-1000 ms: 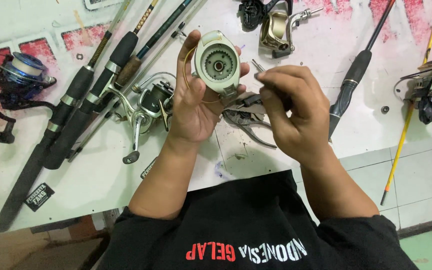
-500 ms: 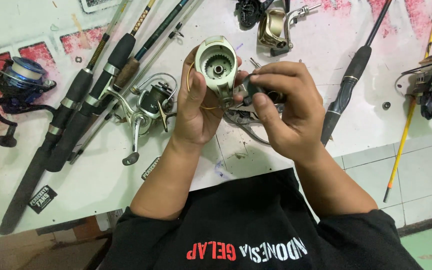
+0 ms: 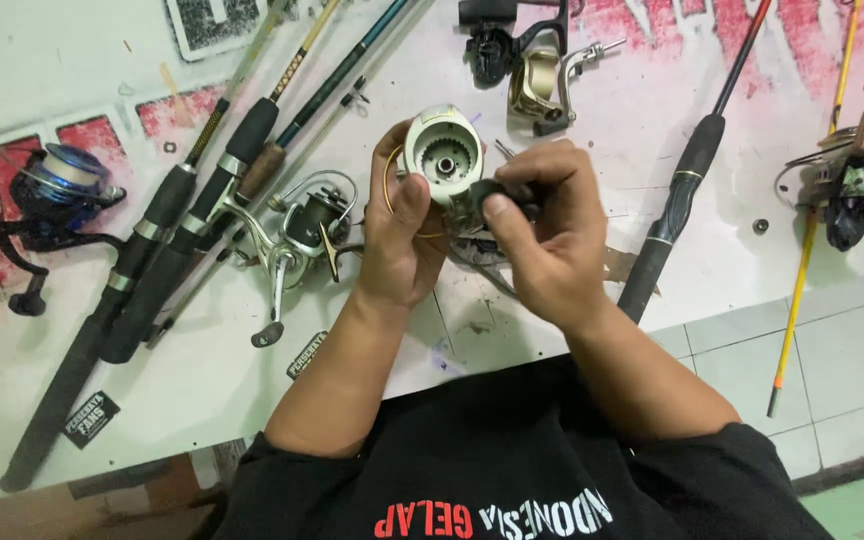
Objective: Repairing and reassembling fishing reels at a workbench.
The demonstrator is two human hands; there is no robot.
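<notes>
Head view: since half a second ago the right hand (image 3: 542, 235) has closed in against the baitcasting reel (image 3: 442, 155), fingers pinched on a small dark part (image 3: 500, 192) at its side. The reel's open round face points up toward the camera, above the white workbench (image 3: 202, 370). Left hand (image 3: 402, 235) grips the reel, thumb across its front, palm upright.

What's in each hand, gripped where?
Left hand grips the pale reel body by its side. Right hand pinches a small dark part between its fingertips.

The right hand (image 3: 542, 235) moved in from three o'clock and closed its fingertips on the dark knob (image 3: 500, 193) beside the pale reel body (image 3: 442, 152).
</notes>
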